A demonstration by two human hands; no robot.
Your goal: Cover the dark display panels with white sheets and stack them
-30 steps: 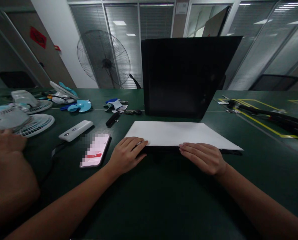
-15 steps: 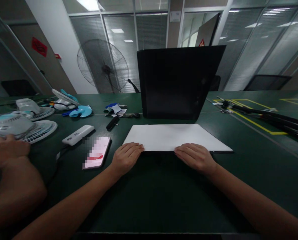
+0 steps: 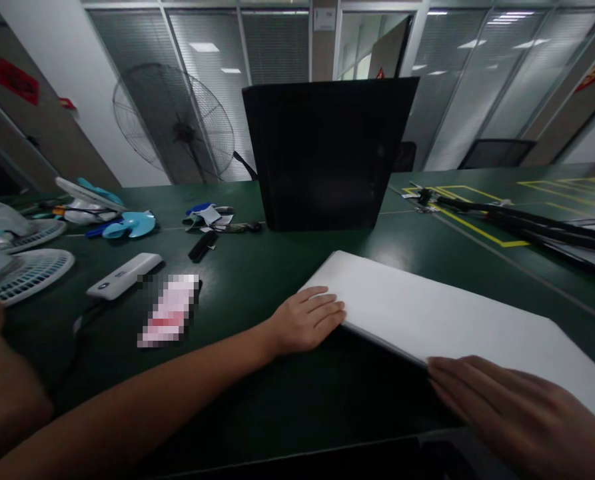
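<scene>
A flat white board (image 3: 402, 293) with a thin dark edge lies slanted over the table, its right end nearer to me. My left hand (image 3: 310, 320) grips its near-left edge, fingers together on top and thumb hidden. Farther right, my right hand (image 3: 517, 407) holds the near edge close to the table front, slightly blurred, with its thumb out of sight. Behind the board stands a large black panel (image 3: 327, 157), apart from both hands.
On the green table (image 3: 257, 393), left of my arm, lie a phone (image 3: 170, 313), a white power bank (image 3: 124, 275) and white fan parts (image 3: 30, 273). Another person's arm (image 3: 7, 380) is at the left edge. Black rods (image 3: 517, 220) lie on the right.
Both hands have shifted right with the white board, which has turned so its right end swings toward me. The view has also turned somewhat to the right.
</scene>
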